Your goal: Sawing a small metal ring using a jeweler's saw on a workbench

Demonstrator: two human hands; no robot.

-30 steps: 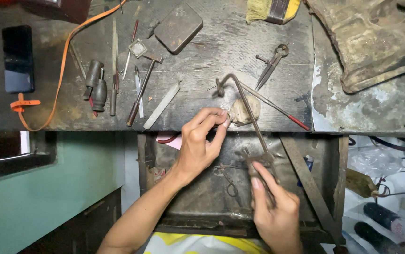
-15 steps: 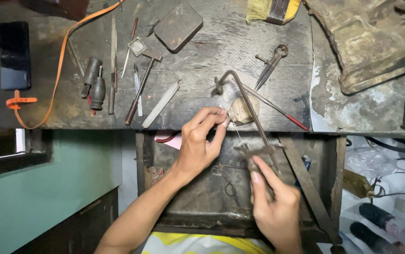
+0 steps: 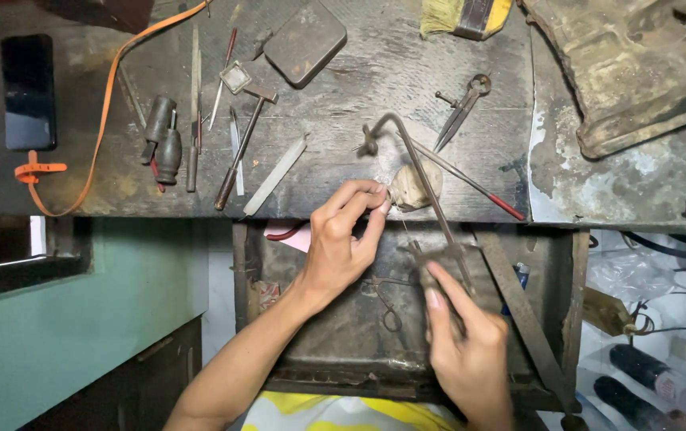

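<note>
Two bare hands work at a scarred wooden workbench (image 3: pixel 343 104). Left hand (image 3: pixel 343 239) pinches a small workpiece (image 3: pixel 383 198), too small to identify, against the bench peg (image 3: pixel 416 185), fingertips closed. Right hand (image 3: pixel 463 343) grips the jeweller's saw (image 3: pixel 423 183) handle, frame arching over the peg.

workbench (image 3: pixel 343 120) | hammer (image 3: pixel 241 136) | dividers (image 3: pixel 461 112) | brush (image 3: pixel 459 16) | files (image 3: pixel 194 104)

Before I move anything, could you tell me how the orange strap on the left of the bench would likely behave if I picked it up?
The orange strap would probably hang limp: it lies in a loose curve across the workbench. It looks thin and flat, so likely light. Its looped end lies beside the dark phone, so pulling might nudge that.
</note>
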